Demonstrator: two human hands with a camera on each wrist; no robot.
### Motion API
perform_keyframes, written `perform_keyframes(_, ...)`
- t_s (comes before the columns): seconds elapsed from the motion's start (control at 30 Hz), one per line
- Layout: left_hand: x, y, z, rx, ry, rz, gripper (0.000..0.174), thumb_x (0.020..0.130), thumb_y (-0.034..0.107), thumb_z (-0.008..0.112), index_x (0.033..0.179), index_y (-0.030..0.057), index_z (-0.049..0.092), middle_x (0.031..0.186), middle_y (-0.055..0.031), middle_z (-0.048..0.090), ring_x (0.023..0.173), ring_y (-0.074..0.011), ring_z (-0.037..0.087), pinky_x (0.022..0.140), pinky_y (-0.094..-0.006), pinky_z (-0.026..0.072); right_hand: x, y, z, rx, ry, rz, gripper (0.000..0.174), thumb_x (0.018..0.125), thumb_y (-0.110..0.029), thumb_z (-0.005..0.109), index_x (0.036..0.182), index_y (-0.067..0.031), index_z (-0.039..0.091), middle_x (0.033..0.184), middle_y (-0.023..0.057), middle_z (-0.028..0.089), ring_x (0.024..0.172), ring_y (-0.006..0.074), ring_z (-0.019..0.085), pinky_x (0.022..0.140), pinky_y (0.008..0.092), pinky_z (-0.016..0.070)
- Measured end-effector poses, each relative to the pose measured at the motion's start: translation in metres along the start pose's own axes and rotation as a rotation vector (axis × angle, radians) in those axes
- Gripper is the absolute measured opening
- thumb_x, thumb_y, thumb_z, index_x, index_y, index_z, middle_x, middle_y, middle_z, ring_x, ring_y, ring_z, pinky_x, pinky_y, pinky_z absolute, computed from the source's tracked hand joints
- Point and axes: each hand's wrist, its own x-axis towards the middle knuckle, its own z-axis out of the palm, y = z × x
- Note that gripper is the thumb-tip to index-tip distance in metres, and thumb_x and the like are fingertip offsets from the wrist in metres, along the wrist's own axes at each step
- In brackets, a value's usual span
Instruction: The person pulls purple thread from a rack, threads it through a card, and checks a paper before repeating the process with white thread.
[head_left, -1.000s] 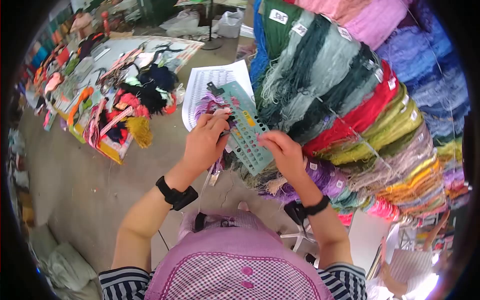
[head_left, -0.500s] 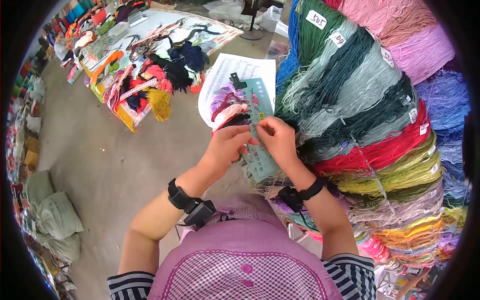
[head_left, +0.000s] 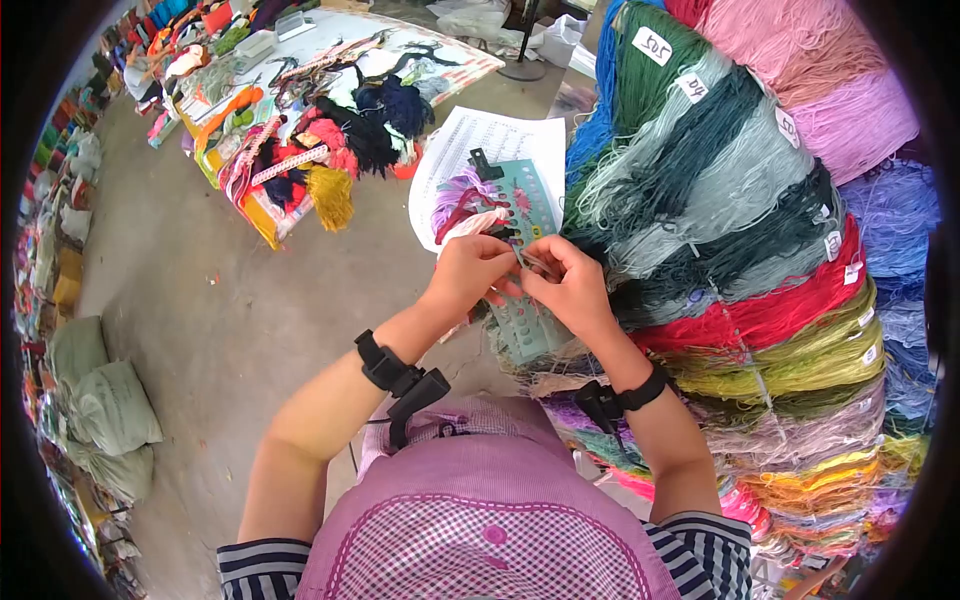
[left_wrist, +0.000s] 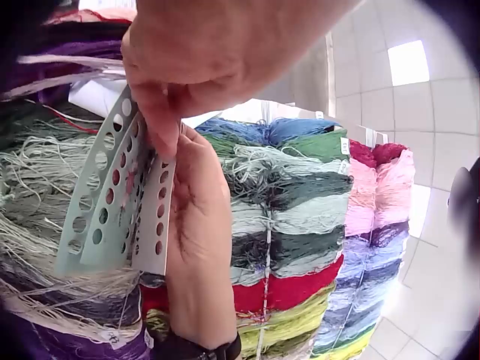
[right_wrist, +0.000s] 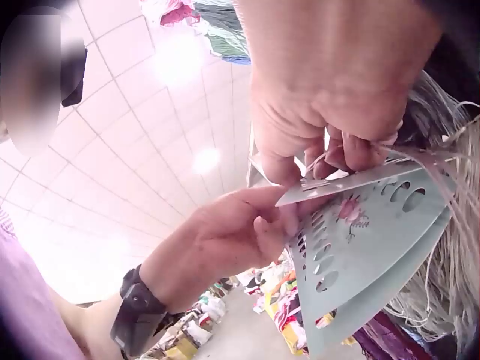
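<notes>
A pale green thread card [head_left: 527, 340] with rows of holes and a printed pink flower is folded, its panels spread apart in the left wrist view. Purple, dark red and pale pink thread bundles [head_left: 462, 195] hang at its left side. My left hand [head_left: 468, 275] grips the card at its edge, fingertips close to the holes. Right beside it, my right hand [head_left: 575, 285] pinches a thin greyish thread [right_wrist: 420, 156] at the card's edge, finger and thumb curled. Part of the card is hidden behind both hands.
Behind the card lies a printed sheet [head_left: 440, 165]. Large hanks of coloured yarn [head_left: 720, 240] with number tags hang at the right. A table [head_left: 440, 72] heaped with thread bundles stands at the back left; stuffed sacks [head_left: 115, 405] sit on the floor.
The view has turned, so the table and yarn shift right. My right hand has moved up along the card to meet the left. A greyish thread now shows between the right fingers.
</notes>
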Motion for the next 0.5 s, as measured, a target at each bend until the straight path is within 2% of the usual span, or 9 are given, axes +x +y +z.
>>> perform_keyframes(0.1,-0.001,0.001,-0.001,-0.107,-0.034,-0.02,0.017,0.089,0.012,0.064,0.098,-0.0021,0.066,0.086,-0.0067,0.068,0.065,-0.0136,0.068,0.051,-0.0226,0.0532,0.001,0.003,-0.001,-0.039,-0.01,0.027,0.026,0.077,-0.008,0.071,0.1,0.0007,0.063,0.086,0.0054,0.066,0.076,0.0073,0.061,0.068,0.0244,0.0506)
perform_keyframes(0.2,-0.005,0.004,0.0,-0.072,0.009,-0.046,0.018,0.089,0.013,0.065,0.098,-0.0016,0.066,0.086,-0.0067,0.068,0.065,-0.0135,0.069,0.052,-0.0223,0.0533,0.0,-0.001,0.0,-0.056,0.008,0.037,0.028,0.076,-0.01,0.072,0.1,0.0002,0.063,0.084,0.005,0.066,0.074,0.0083,0.061,0.067,0.0251,0.0503)
perform_keyframes(0.27,-0.008,0.006,-0.001,0.024,0.051,-0.039,0.018,0.088,0.014,0.066,0.099,-0.0002,0.067,0.086,-0.0069,0.069,0.072,-0.0133,0.069,0.06,-0.0238,0.055,0.001,0.003,-0.001,-0.061,0.012,0.022,0.029,0.075,-0.012,0.073,0.1,-0.0001,0.063,0.082,0.0048,0.065,0.072,0.0084,0.06,0.066,0.0254,0.05)
perform_keyframes(0.3,-0.011,0.006,-0.005,0.025,0.047,-0.035,0.018,0.088,0.014,0.066,0.099,-0.0002,0.067,0.086,-0.0069,0.069,0.072,-0.0133,0.069,0.06,-0.0238,0.055,0.001,0.005,-0.002,-0.065,0.018,0.009,0.03,0.075,-0.013,0.074,0.1,-0.0004,0.063,0.081,0.0045,0.065,0.07,0.0085,0.059,0.065,0.0257,0.0497)
perform_keyframes(0.4,-0.024,-0.001,-0.03,-0.375,0.033,-0.022,0.02,0.09,0.016,0.06,0.104,0.0024,0.067,0.086,-0.0059,0.069,0.077,-0.0129,0.065,0.069,-0.0249,0.0525,0.002,0.007,-0.004,-0.105,-0.015,0.057,0.03,0.074,-0.014,0.075,0.098,-0.0008,0.063,0.079,0.0039,0.064,0.068,0.0084,0.058,0.063,0.0259,0.0487)
perform_keyframes(0.43,-0.025,-0.002,-0.034,-0.372,0.03,-0.025,0.02,0.09,0.016,0.06,0.104,0.0024,0.067,0.086,-0.0059,0.069,0.077,-0.0129,0.065,0.069,-0.0249,0.0525,0.002,0.009,-0.003,-0.103,-0.01,0.058,0.03,0.074,-0.014,0.075,0.098,-0.0008,0.063,0.079,0.0039,0.064,0.068,0.0084,0.058,0.063,0.0259,0.0487)
perform_keyframes(0.5,-0.035,0.012,-0.035,-0.809,-0.061,-0.146,0.028,0.093,0.018,0.056,0.114,0.0025,0.064,0.079,-0.0031,0.065,0.069,-0.0116,0.062,0.057,-0.0222,0.0477,0.001,0.011,-0.001,-0.147,-0.029,0.061,0.038,0.072,-0.014,0.076,0.105,-0.0024,0.06,0.076,0.0028,0.059,0.064,0.0103,0.055,0.06,0.0275,0.0473)
